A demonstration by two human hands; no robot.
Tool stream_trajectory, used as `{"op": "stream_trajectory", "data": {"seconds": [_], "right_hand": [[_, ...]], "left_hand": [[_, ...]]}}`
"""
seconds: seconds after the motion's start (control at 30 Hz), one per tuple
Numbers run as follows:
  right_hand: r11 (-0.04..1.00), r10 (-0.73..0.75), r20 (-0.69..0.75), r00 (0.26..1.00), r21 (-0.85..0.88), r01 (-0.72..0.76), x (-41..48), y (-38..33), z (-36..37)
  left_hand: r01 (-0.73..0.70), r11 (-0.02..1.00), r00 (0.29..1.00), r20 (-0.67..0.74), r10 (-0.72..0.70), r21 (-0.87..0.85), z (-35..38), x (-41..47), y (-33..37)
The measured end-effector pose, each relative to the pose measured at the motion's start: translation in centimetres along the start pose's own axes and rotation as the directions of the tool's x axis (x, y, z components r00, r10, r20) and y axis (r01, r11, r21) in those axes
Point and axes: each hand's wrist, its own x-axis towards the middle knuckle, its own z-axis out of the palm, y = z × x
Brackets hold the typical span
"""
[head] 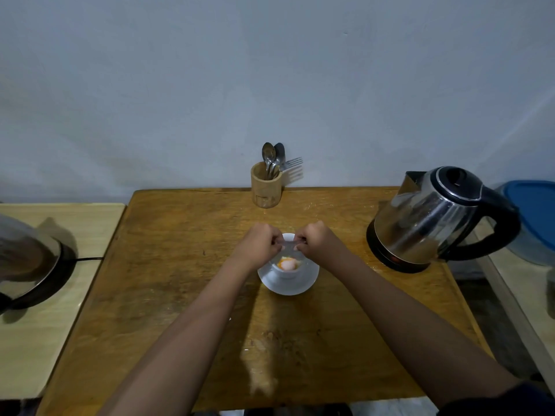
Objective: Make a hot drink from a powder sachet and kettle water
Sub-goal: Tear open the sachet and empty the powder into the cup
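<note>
A white cup (289,273) stands on a white saucer (309,282) in the middle of the wooden table (180,280). Both hands hover just over the cup. My left hand (260,243) and my right hand (315,240) each pinch one end of a small clear sachet (287,245), stretched between them. Its lower part, orange and pinkish, hangs into the cup (289,263). A steel electric kettle (435,217) with a black handle sits on its base at the right of the table, apart from my hands.
A wooden holder (265,187) with spoons and a fork stands at the table's back edge by the wall. A second appliance with a black base and cord (33,265) sits on the pale side table at left. A blue-lidded container (534,217) is behind the kettle.
</note>
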Motion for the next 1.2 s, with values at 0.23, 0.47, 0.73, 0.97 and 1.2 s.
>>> {"op": "stream_trajectory", "data": {"seconds": [0.23,0.47,0.73,0.97,1.2], "right_hand": [[1.0,-0.02,0.051,0.999,-0.005,0.02,-0.2,-0.4,-0.6],[1.0,0.01,-0.01,1.0,0.006,-0.01,-0.3,-0.3,-1.0],[0.999,-0.001,-0.009,1.0,0.046,0.001,-0.7,-1.0,-1.4],[0.999,0.006,0.008,1.0,-0.034,-0.006,-0.7,-1.5,-1.6],[0.996,0.076,0.022,0.997,-0.056,-0.075,-0.4,-1.9,-2.0]], "left_hand": [[0.016,1.0,0.999,-0.031,-0.015,0.012,-0.1,0.0,0.3],[0.02,1.0,0.999,-0.037,-0.021,-0.02,-0.1,0.1,0.5],[-0.008,0.995,0.999,-0.048,0.003,-0.102,0.0,-0.2,0.0],[0.011,0.992,0.998,-0.054,-0.018,-0.127,0.1,-0.4,0.4],[-0.022,0.991,0.997,-0.077,0.011,-0.134,0.0,-0.3,0.5]]}}
